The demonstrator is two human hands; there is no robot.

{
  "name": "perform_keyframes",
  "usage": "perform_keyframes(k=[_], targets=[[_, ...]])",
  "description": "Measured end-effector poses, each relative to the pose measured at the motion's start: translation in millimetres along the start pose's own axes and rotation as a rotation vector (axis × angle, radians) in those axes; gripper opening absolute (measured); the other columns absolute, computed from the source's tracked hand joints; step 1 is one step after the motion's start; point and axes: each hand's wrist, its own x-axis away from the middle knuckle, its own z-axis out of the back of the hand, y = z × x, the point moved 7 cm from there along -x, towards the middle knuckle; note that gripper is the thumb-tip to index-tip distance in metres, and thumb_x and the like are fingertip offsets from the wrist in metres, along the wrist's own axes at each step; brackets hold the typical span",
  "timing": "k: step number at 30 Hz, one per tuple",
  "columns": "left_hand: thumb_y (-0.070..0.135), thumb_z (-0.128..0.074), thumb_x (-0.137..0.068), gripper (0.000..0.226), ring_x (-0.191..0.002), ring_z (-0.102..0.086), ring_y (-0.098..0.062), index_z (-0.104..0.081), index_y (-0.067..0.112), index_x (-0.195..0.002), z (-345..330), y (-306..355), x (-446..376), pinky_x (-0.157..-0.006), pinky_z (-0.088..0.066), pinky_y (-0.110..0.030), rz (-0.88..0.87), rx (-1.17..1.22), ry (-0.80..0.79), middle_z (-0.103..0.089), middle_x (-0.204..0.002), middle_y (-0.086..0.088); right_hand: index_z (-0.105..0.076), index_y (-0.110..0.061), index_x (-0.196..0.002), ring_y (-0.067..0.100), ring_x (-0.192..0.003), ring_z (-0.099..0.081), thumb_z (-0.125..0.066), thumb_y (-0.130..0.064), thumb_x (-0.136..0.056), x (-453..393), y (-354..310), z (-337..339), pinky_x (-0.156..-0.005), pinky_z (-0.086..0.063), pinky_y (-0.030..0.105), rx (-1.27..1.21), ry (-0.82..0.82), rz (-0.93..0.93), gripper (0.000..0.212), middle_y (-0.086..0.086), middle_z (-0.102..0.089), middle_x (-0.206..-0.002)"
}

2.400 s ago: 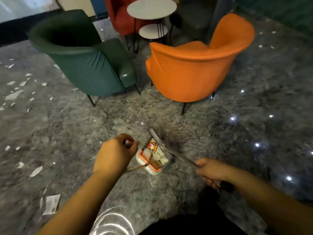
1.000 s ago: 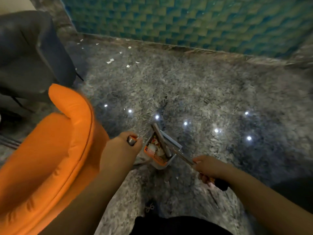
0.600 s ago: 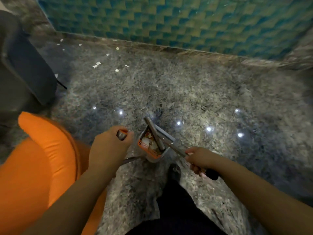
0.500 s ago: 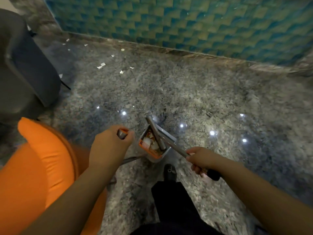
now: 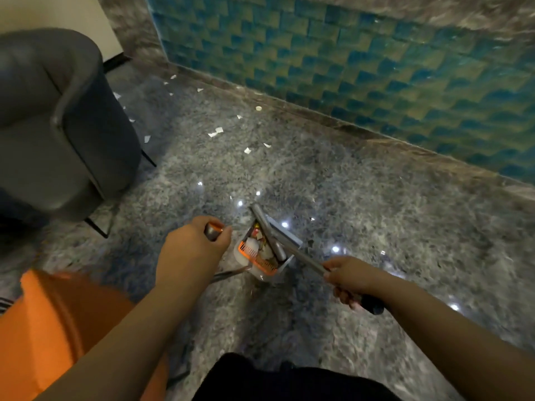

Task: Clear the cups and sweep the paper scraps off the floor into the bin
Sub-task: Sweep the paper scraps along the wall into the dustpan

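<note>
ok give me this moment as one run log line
left hand grips dustpan handle | right hand grips broom handle | dustpan holds scraps | paper scraps on floor ahead by grey chair

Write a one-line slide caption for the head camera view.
Left hand and right hand carry a scrap-filled dustpan and broom toward paper scraps by the tiled wall.

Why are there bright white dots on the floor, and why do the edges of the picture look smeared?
Head view: the dots look like ceiling lights mirrored in the glossy stone floor. Head view: the orange chair and the tiled wall are motion-blurred, while the dustpan and both hands stay fairly sharp. Head view: the wall's base line bends, a wide-angle effect.
</note>
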Motion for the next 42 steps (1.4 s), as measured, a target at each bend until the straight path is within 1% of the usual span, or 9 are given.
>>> perform_keyframes(k=[4, 10, 18, 21, 25, 30, 35, 39, 42], targets=[[0.038, -0.069, -0.085, 0.015, -0.083, -0.066, -0.026, -0.070, 0.024, -0.088, -3, 3, -69, -0.070, -0.049, -0.032, 0.025, 0.036, 0.031, -0.071, -0.081, -0.003, -0.051, 0.000, -0.128, 0.017, -0.048, -0.046, -0.043, -0.008, -0.099, -51, -51, 28, -0.043, -0.040, 0.026, -0.005, -0.002, 0.001, 0.032, 0.012, -0.049, -0.067], [0.037, -0.069, -0.085, 0.015, -0.083, -0.066, -0.028, -0.071, 0.022, -0.089, -12, 3, -190, -0.069, -0.046, -0.031, 0.008, 0.017, 0.046, -0.072, -0.082, -0.005, -0.045, 0.006, -0.131, 0.018, -0.047, -0.042, -0.043, -0.004, -0.098, -127, -131, 65, -0.042, -0.037, 0.026, -0.066, -0.004, -0.006, 0.034, 0.013, -0.044, -0.066], [0.038, -0.069, -0.086, 0.014, -0.075, -0.060, -0.018, -0.070, 0.024, -0.087, -4, 28, -341, -0.066, -0.040, -0.028, -0.060, -0.046, 0.024, -0.069, -0.080, 0.000, -0.050, 0.003, -0.128, 0.019, -0.048, -0.046, -0.042, -0.006, -0.098, -201, -236, 118, -0.045, -0.040, 0.029, -0.069, -0.011, 0.011, 0.032, 0.012, -0.050, -0.063], [0.042, -0.067, -0.087, 0.015, -0.075, -0.059, -0.017, -0.069, 0.027, -0.087, -13, 33, -394, -0.066, -0.045, -0.030, -0.034, -0.069, 0.012, -0.068, -0.078, 0.003, -0.042, 0.005, -0.132, 0.018, -0.044, -0.041, -0.041, -0.005, -0.098, -229, -270, 140, -0.041, -0.037, 0.027, -0.112, -0.019, 0.013, 0.035, 0.014, -0.048, -0.064], [0.041, -0.067, -0.087, 0.016, -0.076, -0.062, -0.020, -0.069, 0.025, -0.087, -34, 42, -456, -0.069, -0.051, -0.035, -0.004, -0.083, 0.014, -0.069, -0.078, 0.001, -0.045, 0.005, -0.130, 0.013, -0.041, -0.040, -0.041, -0.004, -0.098, -275, -312, 182, -0.038, -0.035, 0.022, -0.125, -0.021, 0.034, 0.034, 0.013, -0.045, -0.064], [0.040, -0.067, -0.088, 0.015, -0.067, -0.057, -0.015, -0.067, 0.025, -0.085, -61, 54, -537, -0.062, -0.045, -0.029, 0.090, -0.086, 0.032, -0.065, -0.071, 0.005, -0.041, 0.008, -0.132, 0.014, -0.042, -0.039, -0.041, -0.006, -0.099, -341, -369, 250, -0.042, -0.036, 0.025, -0.061, -0.051, 0.072, 0.036, 0.011, -0.044, -0.063], [0.043, -0.066, -0.087, 0.014, -0.069, -0.060, -0.019, -0.062, 0.032, -0.080, -81, 69, -607, -0.064, -0.052, -0.034, 0.193, -0.096, 0.037, -0.064, -0.070, 0.004, -0.048, -0.014, -0.130, 0.013, -0.042, -0.040, -0.042, -0.010, -0.100, -399, -418, 322, -0.037, -0.033, 0.021, -0.044, -0.062, 0.061, 0.031, 0.010, -0.045, -0.062], [0.040, -0.066, -0.087, 0.013, -0.067, -0.057, -0.023, -0.062, 0.030, -0.080, -88, 77, -653, -0.058, -0.043, -0.031, 0.218, -0.143, 0.041, -0.064, -0.069, -0.001, -0.046, -0.010, -0.131, 0.014, -0.042, -0.040, -0.042, -0.009, -0.100, -440, -444, 362, -0.036, -0.034, 0.020, -0.039, -0.067, 0.044, 0.032, 0.011, -0.045, -0.063], [0.042, -0.067, -0.087, 0.015, -0.068, -0.060, -0.025, -0.060, 0.030, -0.081, -90, 74, -684, -0.057, -0.046, -0.031, 0.216, -0.155, 0.031, -0.065, -0.069, -0.002, -0.048, -0.006, -0.128, 0.013, -0.040, -0.040, -0.041, -0.008, -0.100, -466, -456, 379, -0.035, -0.035, 0.020, -0.052, -0.062, 0.025, 0.030, 0.011, -0.044, -0.062]])
